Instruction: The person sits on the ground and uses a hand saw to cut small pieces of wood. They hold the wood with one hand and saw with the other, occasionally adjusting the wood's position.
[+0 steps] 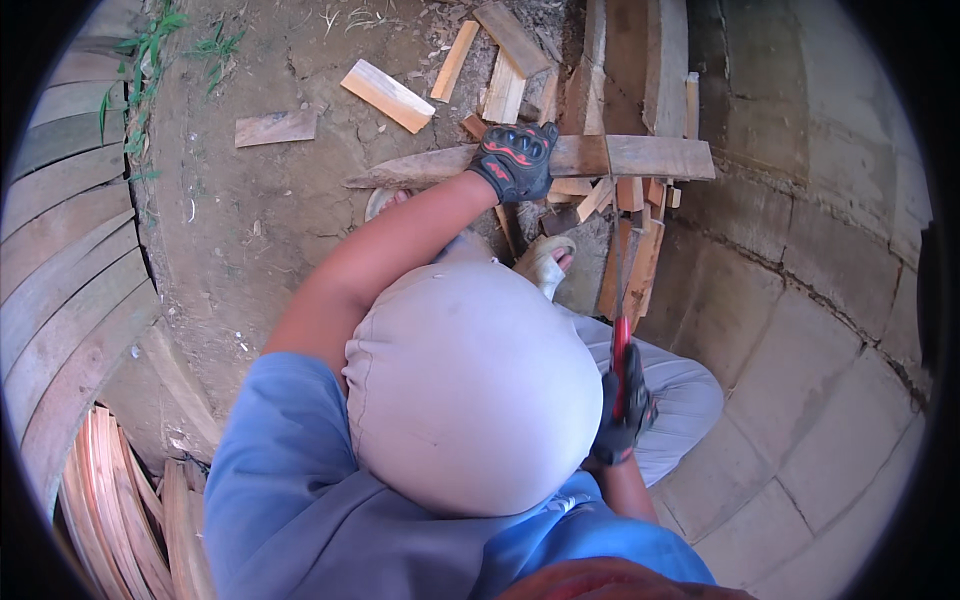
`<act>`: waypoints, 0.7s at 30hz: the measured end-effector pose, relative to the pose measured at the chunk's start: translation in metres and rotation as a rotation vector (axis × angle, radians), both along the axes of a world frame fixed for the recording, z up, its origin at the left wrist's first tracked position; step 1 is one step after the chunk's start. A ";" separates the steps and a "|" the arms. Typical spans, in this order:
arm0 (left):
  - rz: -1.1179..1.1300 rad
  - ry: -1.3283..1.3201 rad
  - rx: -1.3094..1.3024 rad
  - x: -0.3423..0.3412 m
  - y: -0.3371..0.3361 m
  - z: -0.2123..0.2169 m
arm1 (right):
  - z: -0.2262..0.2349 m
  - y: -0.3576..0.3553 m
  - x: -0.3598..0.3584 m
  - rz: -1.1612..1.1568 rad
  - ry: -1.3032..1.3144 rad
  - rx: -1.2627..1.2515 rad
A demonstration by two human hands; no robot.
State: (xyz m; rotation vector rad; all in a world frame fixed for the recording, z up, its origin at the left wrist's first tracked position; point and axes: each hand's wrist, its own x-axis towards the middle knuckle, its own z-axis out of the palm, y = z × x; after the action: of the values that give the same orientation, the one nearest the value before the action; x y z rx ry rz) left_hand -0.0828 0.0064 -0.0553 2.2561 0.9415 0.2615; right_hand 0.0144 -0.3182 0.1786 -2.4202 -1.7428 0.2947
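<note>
A long wooden plank [580,156] lies crosswise, pointed at its left end, over other timber and offcuts. My left hand [515,160], in a black glove with red marks, is closed over the plank near its middle and presses on it. My right hand [625,405], also in a black glove, grips the red handle of a hand saw [622,345]. The thin saw blade runs forward from the handle, and its far part crosses the plank to the right of my left hand. The large pale cap in the middle hides part of my body.
Beams [665,70] stretch away beneath the plank. Offcuts [388,95] are scattered ahead on the dirt ground, and more cut pieces [640,265] lie under the plank's right end. A block wall [810,330] rises at right. Boards [75,240] line the left side; my feet are near the plank.
</note>
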 end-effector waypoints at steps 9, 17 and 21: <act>-0.021 0.017 -0.012 0.005 -0.005 -0.015 | -0.076 0.174 0.023 -0.039 0.101 0.270; 0.022 0.016 0.022 0.003 -0.004 -0.009 | -0.029 0.078 0.010 -0.065 0.153 0.156; 0.005 0.028 -0.012 0.006 -0.008 -0.014 | 0.025 -0.006 -0.004 -0.107 0.110 -0.058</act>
State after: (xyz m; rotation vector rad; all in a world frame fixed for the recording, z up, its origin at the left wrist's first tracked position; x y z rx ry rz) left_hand -0.0768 -0.0011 -0.0696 2.2519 0.9606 0.2260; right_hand 0.0106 -0.3242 0.2036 -2.4753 -1.5745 0.4621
